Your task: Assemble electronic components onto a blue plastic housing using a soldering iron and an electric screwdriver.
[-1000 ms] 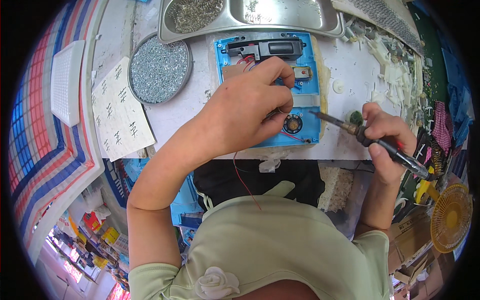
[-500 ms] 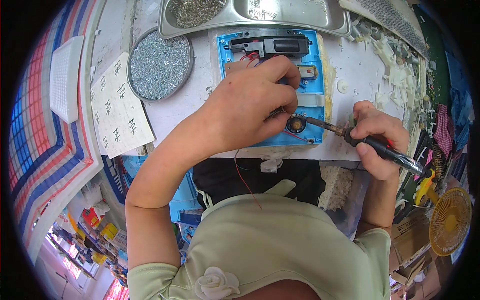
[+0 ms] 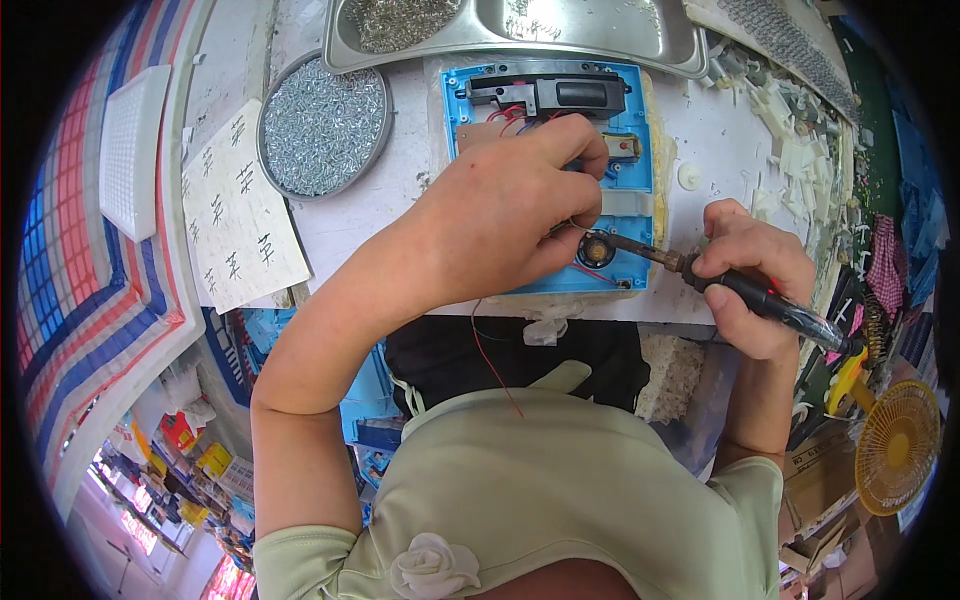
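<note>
My right hand (image 3: pixel 757 262) grips a soldering iron (image 3: pixel 660 257) by its dark handle. The iron's tip reaches left to the upper rim of a small round speaker (image 3: pixel 597 252). This speaker sits in an open blue plastic housing (image 3: pixel 634 272). Over the housing's left half, my left hand (image 3: pixel 525 205) is closed in a pinch, with a thin wire end showing at its fingertips by the speaker. A loose red wire (image 3: pixel 487 355) hangs from beneath that hand past the table edge. Inside the housing, a black plastic module (image 3: pixel 585 95) lies along the far side; my hand covers the middle.
A round tray of small screws (image 3: pixel 322 130) stands at left, beside a handwritten paper sheet (image 3: pixel 240 215). At the far edge is a metal tray (image 3: pixel 585 35) with small metal parts. White plastic pieces (image 3: pixel 785 125) lie at right; a yellow fan (image 3: pixel 897 445) is lower right.
The view has shifted slightly, so the housing and trays sit a little farther right. Both hands keep almost the same pose, with the iron's tip still at the speaker.
</note>
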Demonstrator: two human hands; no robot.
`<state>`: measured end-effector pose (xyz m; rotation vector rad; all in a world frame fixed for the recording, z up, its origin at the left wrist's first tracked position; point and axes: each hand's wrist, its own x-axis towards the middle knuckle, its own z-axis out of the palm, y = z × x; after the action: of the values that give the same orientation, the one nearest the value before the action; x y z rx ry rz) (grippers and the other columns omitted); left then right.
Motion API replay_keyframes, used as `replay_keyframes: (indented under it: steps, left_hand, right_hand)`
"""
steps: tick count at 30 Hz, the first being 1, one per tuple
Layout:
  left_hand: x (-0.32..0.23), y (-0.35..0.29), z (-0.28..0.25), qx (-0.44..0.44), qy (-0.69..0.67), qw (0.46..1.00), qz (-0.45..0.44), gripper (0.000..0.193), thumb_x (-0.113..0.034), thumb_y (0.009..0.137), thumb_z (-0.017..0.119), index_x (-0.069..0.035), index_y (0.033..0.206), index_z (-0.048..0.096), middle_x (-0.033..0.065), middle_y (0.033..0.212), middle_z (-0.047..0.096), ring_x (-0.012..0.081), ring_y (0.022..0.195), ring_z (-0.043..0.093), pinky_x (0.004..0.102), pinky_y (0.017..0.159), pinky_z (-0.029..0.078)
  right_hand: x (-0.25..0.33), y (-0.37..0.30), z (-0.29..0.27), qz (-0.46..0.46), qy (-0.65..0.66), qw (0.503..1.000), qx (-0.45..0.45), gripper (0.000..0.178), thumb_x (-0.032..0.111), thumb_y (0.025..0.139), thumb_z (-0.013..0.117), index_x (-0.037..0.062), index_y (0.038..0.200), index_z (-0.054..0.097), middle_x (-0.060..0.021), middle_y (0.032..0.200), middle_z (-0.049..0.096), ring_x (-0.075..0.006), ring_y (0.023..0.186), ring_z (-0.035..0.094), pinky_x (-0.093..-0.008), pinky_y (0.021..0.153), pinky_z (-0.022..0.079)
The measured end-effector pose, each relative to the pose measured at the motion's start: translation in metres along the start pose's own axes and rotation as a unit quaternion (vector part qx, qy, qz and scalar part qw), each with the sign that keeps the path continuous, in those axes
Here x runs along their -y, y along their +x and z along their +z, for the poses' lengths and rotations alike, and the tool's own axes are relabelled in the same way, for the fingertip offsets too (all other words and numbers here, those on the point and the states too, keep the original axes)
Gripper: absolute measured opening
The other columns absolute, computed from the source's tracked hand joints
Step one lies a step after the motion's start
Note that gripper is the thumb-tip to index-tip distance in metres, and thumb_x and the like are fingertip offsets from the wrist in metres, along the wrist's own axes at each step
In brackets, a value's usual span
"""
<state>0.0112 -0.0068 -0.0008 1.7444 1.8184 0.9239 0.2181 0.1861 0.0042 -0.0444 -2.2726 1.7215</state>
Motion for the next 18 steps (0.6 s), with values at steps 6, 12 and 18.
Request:
replay_keyframes:
  steps: [6, 12, 18]
  left_hand:
    - [0.0, 0.0, 0.0, 0.003, 0.002, 1.0, 0.0, 0.013, -0.005, 0.074, 0.074, -0.008, 0.084, 0.065, 0.0055, 0.106, 0.06, 0.0256, 0.089, 0.064, 0.0374, 0.08, 0.049]
    - [-0.002, 0.002, -0.001, 0.006, 0.012, 1.0, 0.0, 0.013, -0.005, 0.074, 0.074, -0.008, 0.084, 0.065, 0.0058, 0.105, 0.06, 0.026, 0.089, 0.065, 0.037, 0.08, 0.049]
    - [-0.003, 0.001, -0.001, 0.008, 0.003, 1.0, -0.006, 0.014, -0.003, 0.074, 0.074, -0.007, 0.084, 0.065, 0.0068, 0.104, 0.059, 0.0267, 0.089, 0.064, 0.0374, 0.078, 0.05]
  right_hand:
    - [0.009, -0.002, 0.0, 0.099, 0.041, 0.994, -0.012, 0.024, 0.012, 0.076, 0.072, -0.0032, 0.095, 0.069, -0.006, 0.077, 0.064, -0.0133, 0.062, 0.049, -0.0286, 0.059, 0.037]
    - [0.011, -0.013, -0.003, 0.154, 0.103, 0.98, -0.077, 0.028, 0.012, 0.081, 0.071, -0.0063, 0.101, 0.065, -0.0063, 0.085, 0.062, -0.0095, 0.073, 0.053, -0.0257, 0.064, 0.039]
    - [0.01, -0.023, -0.01, 0.103, 0.077, 0.989, -0.078, 0.027, 0.011, 0.079, 0.071, -0.0062, 0.098, 0.065, -0.0086, 0.085, 0.061, -0.0109, 0.072, 0.049, -0.0261, 0.064, 0.036]
